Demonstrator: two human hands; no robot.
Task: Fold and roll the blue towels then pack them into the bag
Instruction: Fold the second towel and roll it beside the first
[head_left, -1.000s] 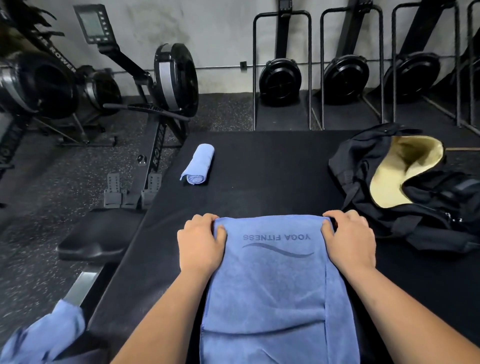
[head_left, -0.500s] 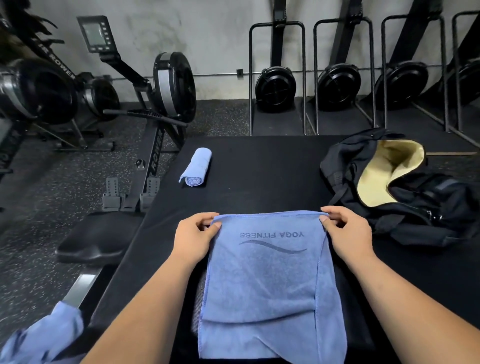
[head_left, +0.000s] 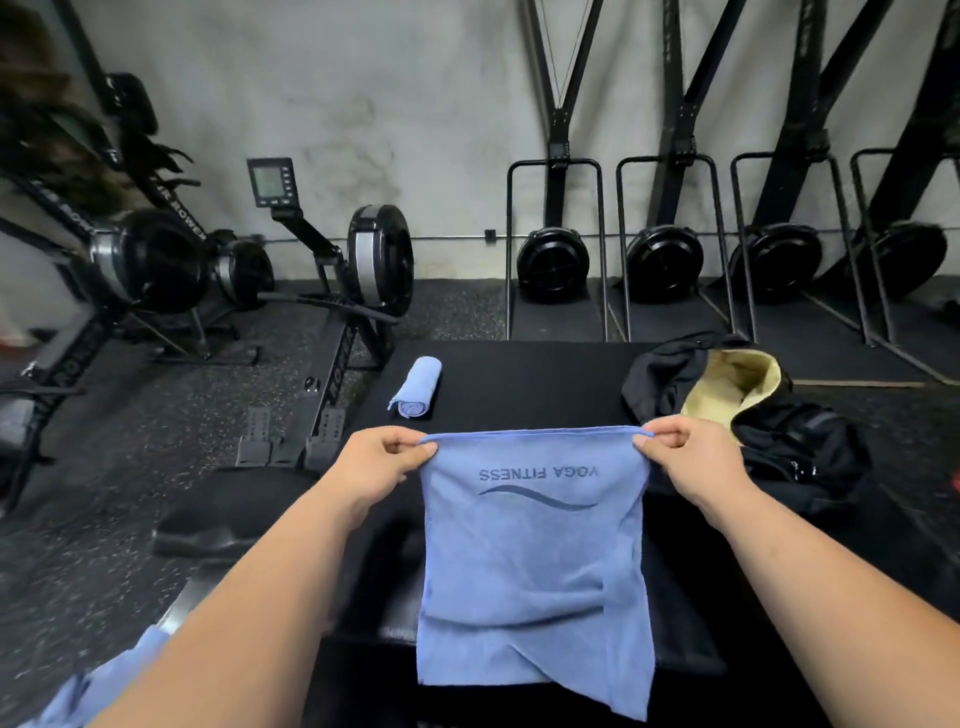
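A folded blue towel (head_left: 535, 561) printed "YOGA FITNESS" hangs in the air in front of me over the black table (head_left: 519, 379). My left hand (head_left: 379, 467) pinches its top left corner and my right hand (head_left: 691, 462) pinches its top right corner. A rolled blue towel (head_left: 415, 387) lies at the table's far left. The black bag (head_left: 779, 441) with a yellow lining lies open at the table's right side. More blue cloth (head_left: 104, 680) shows at the lower left, partly behind my left arm.
A rowing machine (head_left: 358, 280) stands close along the table's left edge, its seat (head_left: 228, 514) near my left arm. More rowers stand at far left. Upright machines line the back wall behind the table.
Both hands have lifted the towel's far edge off the table, so it now hangs held up by its top corners. My view has tilted up.
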